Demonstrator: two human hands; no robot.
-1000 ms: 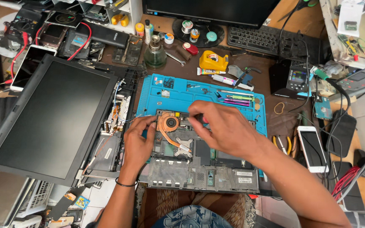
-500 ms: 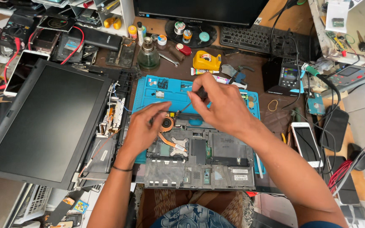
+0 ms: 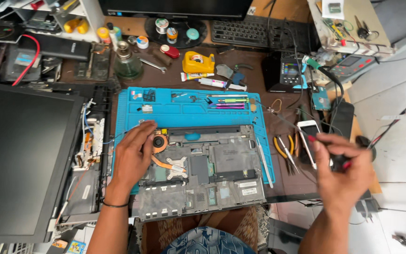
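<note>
Your left hand (image 3: 135,155) lies flat, fingers spread, on the opened laptop base (image 3: 203,171), which sits on the blue mat (image 3: 175,110) at bench centre, fingertips beside the copper fan (image 3: 159,141). Your right hand (image 3: 341,171), off the bench's right edge near the white phone (image 3: 308,136), has fingers curled around a small dark, red-marked tool (image 3: 340,162), blurred.

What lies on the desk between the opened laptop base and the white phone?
In the head view, yellow-handled pliers lie between the laptop base and the white phone.
</note>
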